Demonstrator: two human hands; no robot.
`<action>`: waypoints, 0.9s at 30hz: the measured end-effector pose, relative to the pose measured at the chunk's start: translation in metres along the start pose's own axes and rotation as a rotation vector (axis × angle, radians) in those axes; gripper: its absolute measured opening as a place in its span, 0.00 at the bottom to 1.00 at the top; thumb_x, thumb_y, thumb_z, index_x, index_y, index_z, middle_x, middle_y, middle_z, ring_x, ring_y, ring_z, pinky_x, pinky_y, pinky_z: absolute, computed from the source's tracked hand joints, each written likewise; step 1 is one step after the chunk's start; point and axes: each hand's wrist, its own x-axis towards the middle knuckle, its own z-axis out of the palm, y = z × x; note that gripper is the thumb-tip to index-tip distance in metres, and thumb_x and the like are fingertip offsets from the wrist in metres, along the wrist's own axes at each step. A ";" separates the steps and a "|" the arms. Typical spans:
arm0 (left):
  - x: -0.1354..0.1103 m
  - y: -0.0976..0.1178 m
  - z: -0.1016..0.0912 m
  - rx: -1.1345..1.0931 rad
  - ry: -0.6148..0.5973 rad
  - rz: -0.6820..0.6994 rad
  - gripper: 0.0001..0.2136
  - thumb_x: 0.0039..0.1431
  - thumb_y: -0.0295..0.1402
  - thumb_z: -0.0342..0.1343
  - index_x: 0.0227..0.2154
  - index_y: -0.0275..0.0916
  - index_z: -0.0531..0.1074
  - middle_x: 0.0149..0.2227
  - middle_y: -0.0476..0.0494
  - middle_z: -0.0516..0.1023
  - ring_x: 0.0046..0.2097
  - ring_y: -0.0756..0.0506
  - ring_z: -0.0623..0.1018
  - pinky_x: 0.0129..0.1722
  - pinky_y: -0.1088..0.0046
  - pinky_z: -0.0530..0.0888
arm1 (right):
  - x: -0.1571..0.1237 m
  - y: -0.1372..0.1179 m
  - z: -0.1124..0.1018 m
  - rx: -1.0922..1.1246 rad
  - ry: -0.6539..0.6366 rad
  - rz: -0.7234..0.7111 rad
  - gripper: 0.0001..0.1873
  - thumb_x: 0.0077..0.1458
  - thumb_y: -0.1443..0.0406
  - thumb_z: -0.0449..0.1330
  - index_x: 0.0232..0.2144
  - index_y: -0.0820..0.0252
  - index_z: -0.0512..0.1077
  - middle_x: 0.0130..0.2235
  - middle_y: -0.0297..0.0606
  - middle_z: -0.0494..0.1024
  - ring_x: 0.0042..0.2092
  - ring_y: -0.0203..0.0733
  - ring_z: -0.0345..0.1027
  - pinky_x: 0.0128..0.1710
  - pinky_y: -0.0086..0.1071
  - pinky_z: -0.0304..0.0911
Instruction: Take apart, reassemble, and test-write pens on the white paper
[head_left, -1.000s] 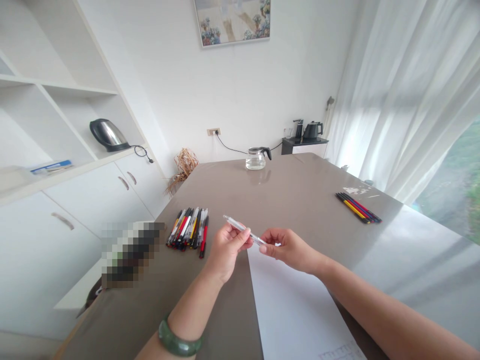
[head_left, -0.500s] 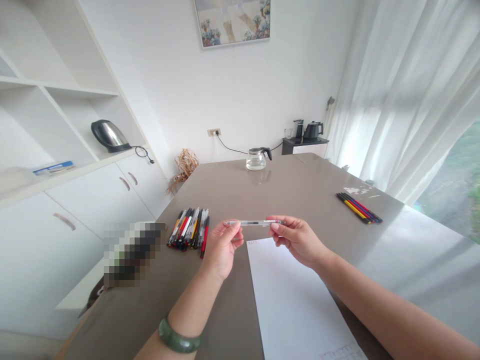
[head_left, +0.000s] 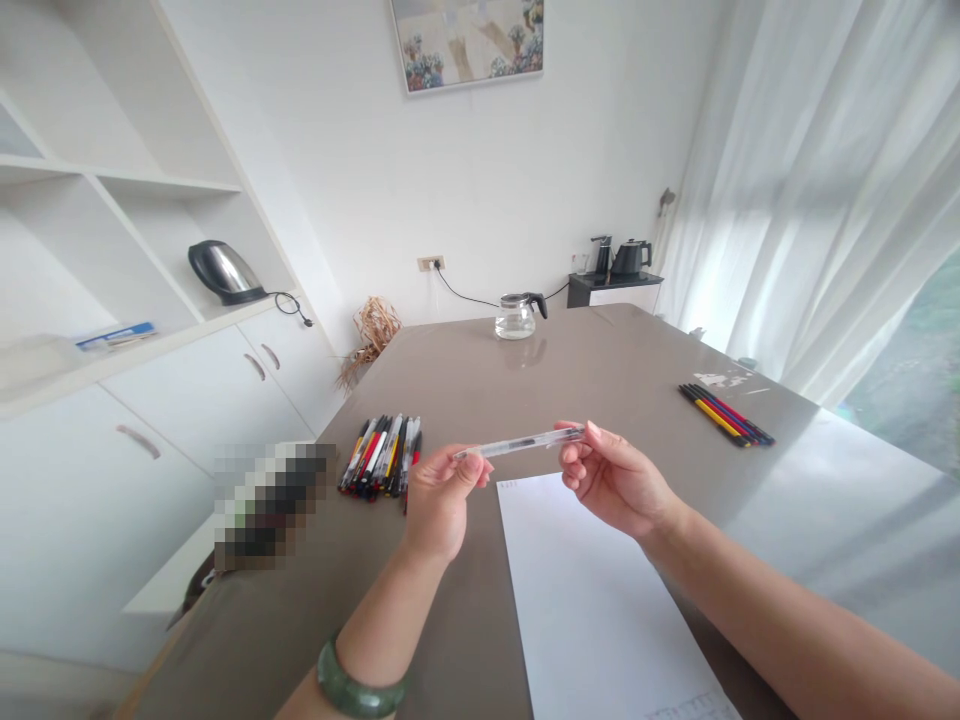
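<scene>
We face a white wall (head_left: pixel 525 180) with a painting (head_left: pixel 469 40); white shelves (head_left: pixel 112 185) and cabinets (head_left: pixel 195 400) stand left, and daylit sheer curtains (head_left: pixel 810 180) hang right.

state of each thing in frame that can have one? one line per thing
clear pen: off the table, held at both ends, right end slightly higher
left hand: pinched on the pen's left end
right hand: closed on the pen's right end
pen pile: lying bunched on the table, untouched
row of pens: lying side by side, far right
sheet of paper: flat on the table
glass carafe: upright
steel kettle: upright on the shelf
</scene>
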 end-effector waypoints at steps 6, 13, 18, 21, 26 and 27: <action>-0.002 0.010 -0.001 -0.027 -0.109 0.048 0.05 0.44 0.33 0.58 0.26 0.37 0.73 0.23 0.48 0.72 0.25 0.52 0.67 0.27 0.75 0.64 | -0.006 -0.006 0.000 -0.023 -0.121 -0.023 0.11 0.44 0.62 0.59 0.33 0.57 0.73 0.24 0.34 0.73 0.24 0.30 0.63 0.25 0.26 0.59; -0.002 0.003 -0.001 0.019 -0.036 0.018 0.07 0.46 0.31 0.57 0.31 0.38 0.73 0.23 0.49 0.72 0.25 0.53 0.68 0.26 0.77 0.65 | -0.001 -0.007 0.004 -0.081 -0.017 -0.063 0.10 0.49 0.65 0.55 0.34 0.60 0.72 0.24 0.34 0.72 0.24 0.31 0.62 0.24 0.26 0.59; -0.008 0.003 0.009 0.466 -0.290 -0.140 0.18 0.49 0.38 0.53 0.44 0.37 0.67 0.32 0.43 0.74 0.32 0.48 0.72 0.32 0.72 0.68 | 0.008 -0.021 -0.008 0.025 0.157 -0.167 0.09 0.51 0.62 0.52 0.32 0.59 0.69 0.25 0.32 0.69 0.27 0.31 0.62 0.25 0.25 0.61; -0.017 0.007 0.016 0.760 -0.687 -0.124 0.19 0.47 0.42 0.54 0.43 0.42 0.69 0.46 0.40 0.69 0.47 0.42 0.68 0.47 0.65 0.63 | 0.013 -0.037 -0.023 0.067 0.252 -0.179 0.11 0.52 0.59 0.50 0.26 0.58 0.66 0.26 0.33 0.68 0.30 0.34 0.64 0.28 0.29 0.63; -0.029 0.008 0.022 1.058 -1.159 -0.203 0.32 0.37 0.49 0.57 0.49 0.51 0.60 0.59 0.47 0.46 0.59 0.36 0.42 0.54 0.55 0.46 | 0.011 -0.061 -0.040 0.172 0.251 -0.137 0.14 0.54 0.55 0.44 0.27 0.56 0.64 0.18 0.28 0.60 0.19 0.29 0.55 0.18 0.24 0.56; -0.030 0.007 0.023 1.092 -1.195 -0.221 0.34 0.37 0.50 0.57 0.51 0.52 0.58 0.60 0.48 0.42 0.59 0.36 0.40 0.54 0.53 0.45 | 0.009 -0.064 -0.041 0.205 0.224 -0.144 0.16 0.54 0.54 0.43 0.27 0.56 0.64 0.16 0.27 0.58 0.17 0.29 0.52 0.15 0.23 0.52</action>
